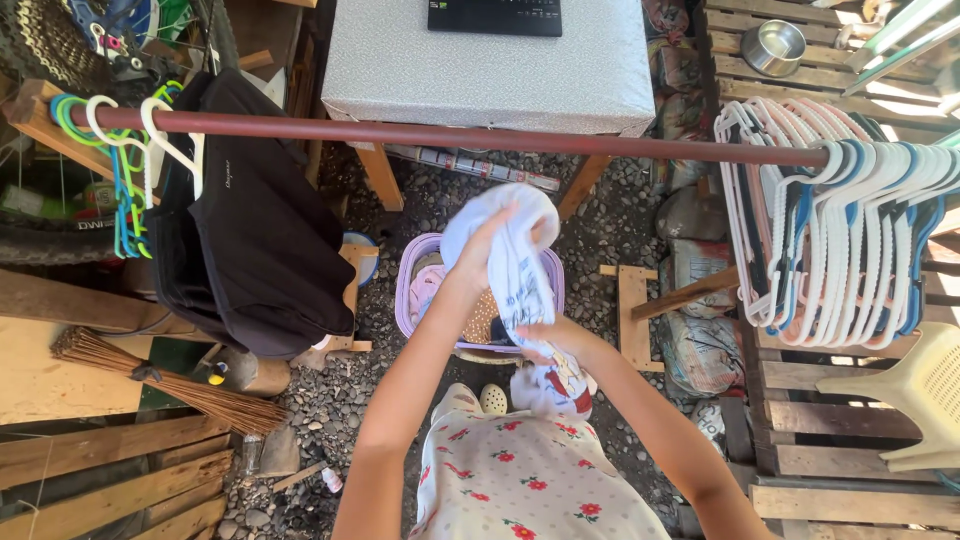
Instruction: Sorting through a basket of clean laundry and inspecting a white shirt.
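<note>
Head view, looking down: both hands hold a small white printed cotton garment [515, 275] up in front of the body, just below the dark red metal rail [450, 135]. Left hand [480, 250] is closed on the upper part, fingers pinching the bunched cloth; right hand [535, 340] grips the lower hem. It looks light, soft and limp, so it will sag wherever unsupported; the shoulders or collar seem the best hold. Directly beneath the hands sits a lilac plastic laundry basket [410, 285]; white and blue plastic hangers [850, 240] hang to the right, a black shirt [250, 230] to the left
</note>
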